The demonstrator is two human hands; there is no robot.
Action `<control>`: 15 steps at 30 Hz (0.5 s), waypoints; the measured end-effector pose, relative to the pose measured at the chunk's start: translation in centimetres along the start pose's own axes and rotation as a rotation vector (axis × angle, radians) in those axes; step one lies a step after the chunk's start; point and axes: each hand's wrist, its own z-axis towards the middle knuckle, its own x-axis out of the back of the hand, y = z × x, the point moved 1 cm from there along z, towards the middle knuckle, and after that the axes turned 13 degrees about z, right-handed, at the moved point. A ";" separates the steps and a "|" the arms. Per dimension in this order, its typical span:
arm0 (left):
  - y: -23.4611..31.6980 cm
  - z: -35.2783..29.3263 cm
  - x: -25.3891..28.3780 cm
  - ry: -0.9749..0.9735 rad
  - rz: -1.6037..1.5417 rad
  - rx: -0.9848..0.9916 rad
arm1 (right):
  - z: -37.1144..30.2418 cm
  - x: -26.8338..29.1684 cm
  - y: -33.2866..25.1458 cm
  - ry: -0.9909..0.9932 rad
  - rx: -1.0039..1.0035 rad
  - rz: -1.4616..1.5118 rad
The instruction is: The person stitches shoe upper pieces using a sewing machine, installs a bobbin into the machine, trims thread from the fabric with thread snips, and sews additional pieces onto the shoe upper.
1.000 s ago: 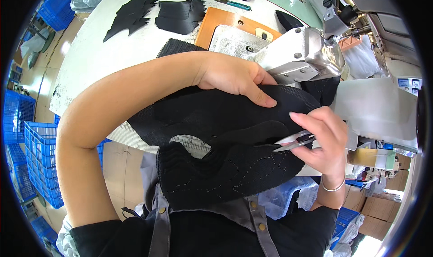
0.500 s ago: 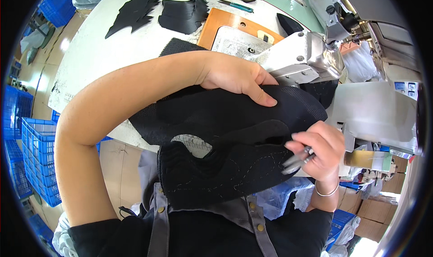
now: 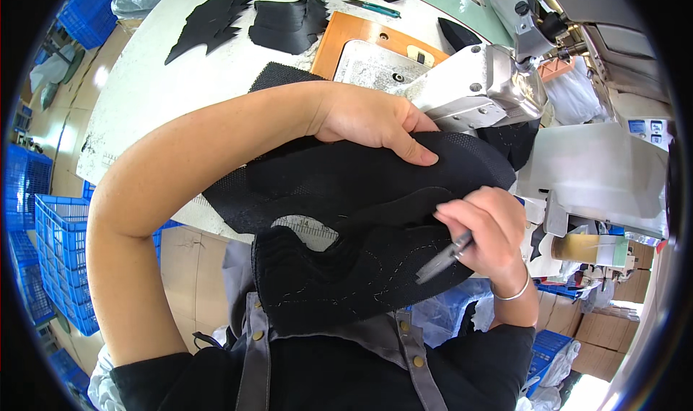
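A black stitched fabric piece [image 3: 332, 184], which looks like a shoe upper, lies spread before me with pale dashed stitching along its near part. Through its cut-out, a ruler-like scale shows. My left hand [image 3: 375, 126] grips the far edge, thumb on top and fingers hidden beneath. Over the right part of the fabric is my right hand [image 3: 487, 227], closed around silver thread snips [image 3: 439, 264] whose blades point down to the left. The tips of thumb and forefinger come close together at the fabric; whether they pinch a thread cannot be made out.
Just beyond the fabric stands the sewing machine arm [image 3: 462, 86], with a wooden-framed metal plate [image 3: 339, 32] behind it. Stacked black pieces [image 3: 289, 25] and a teal-handled tool [image 3: 372, 7] lie on the white table [image 3: 137, 115]. Blue crates [image 3: 61, 259] stand at the left.
My right hand has moved left and slightly up over the fabric, carrying the snips. My left hand keeps its grip; the whole view has shifted slightly.
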 end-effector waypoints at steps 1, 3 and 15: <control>0.0 0.0 0.0 0.005 -0.004 -0.002 | -0.1 0.5 -0.2 0.024 -0.018 0.061; -0.1 0.0 0.0 0.039 0.016 0.017 | -0.6 1.3 -0.6 -0.001 -0.103 0.095; -0.3 -0.5 0.3 -0.016 -0.034 0.029 | 1.0 0.3 -0.7 0.008 -0.320 0.100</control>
